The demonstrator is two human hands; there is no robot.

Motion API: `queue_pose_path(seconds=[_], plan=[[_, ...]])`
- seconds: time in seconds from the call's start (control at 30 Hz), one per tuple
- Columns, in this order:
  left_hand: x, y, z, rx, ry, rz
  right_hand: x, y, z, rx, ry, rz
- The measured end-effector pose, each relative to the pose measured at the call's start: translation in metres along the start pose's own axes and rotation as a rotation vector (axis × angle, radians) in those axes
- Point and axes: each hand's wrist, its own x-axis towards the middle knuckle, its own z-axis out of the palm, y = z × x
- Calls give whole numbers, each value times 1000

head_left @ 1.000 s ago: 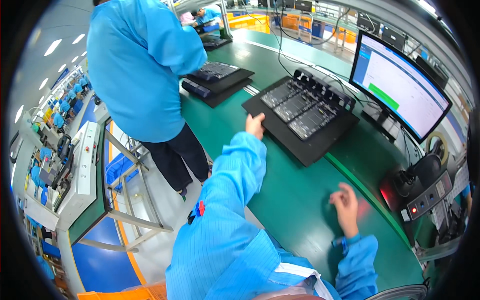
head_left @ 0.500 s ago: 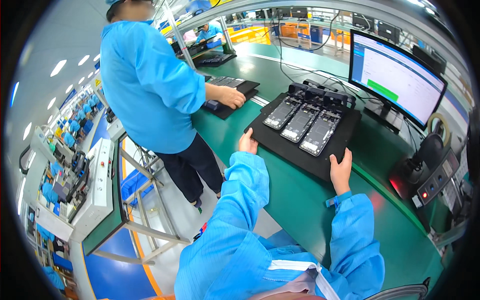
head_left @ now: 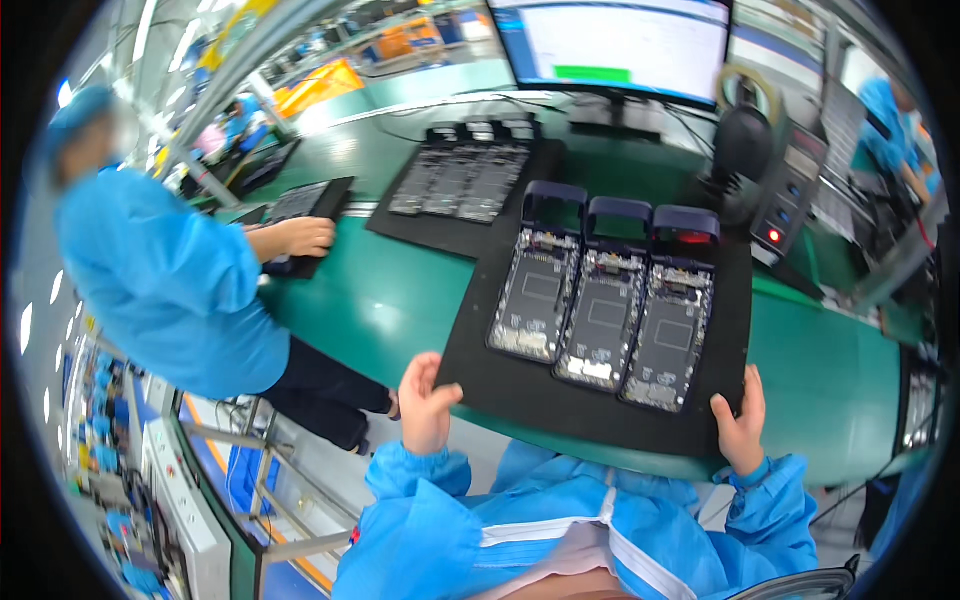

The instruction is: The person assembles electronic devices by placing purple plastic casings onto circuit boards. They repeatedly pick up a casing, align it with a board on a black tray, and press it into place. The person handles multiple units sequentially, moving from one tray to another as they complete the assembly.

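Note:
Both of my hands grip a flat black tray [head_left: 480, 385] by its near corners, close to my body. My left hand [head_left: 427, 405] has its thumb on top at the left corner, its fingers partly hidden by the edge. My right hand [head_left: 742, 420] holds the right corner the same way. On the tray lie three opened smartphones side by side, a left one [head_left: 535, 295], a middle one [head_left: 604, 320] and a right one [head_left: 670, 338]. Their insides face up, and a dark frame-like part stands at each far end.
A second black tray [head_left: 425, 232] with similar phones sits just behind. To the left, a co-worker's hand [head_left: 308, 237] rests by another phone tray. A monitor [head_left: 610, 45] stands at the back, with a dark stand-like device [head_left: 745, 150] and a box with a red light [head_left: 785, 205] right of it.
My view has swung right. The tray in my hands is nearer to my body, and a second tray now shows separately behind it. Both hands stay on the near corners.

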Motion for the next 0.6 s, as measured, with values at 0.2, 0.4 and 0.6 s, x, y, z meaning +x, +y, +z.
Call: queue_pose_path(seconds=[0.2,0.4,0.6], plan=[[-29,-41,11,521,-281,-511,-41,19,-83,-361,-86,334],[25,-51,70,1123,-467,309,-16,30,-91,-551,75,369],[47,-81,92,1147,-677,238,-6,28,-71,-390,79,387]])
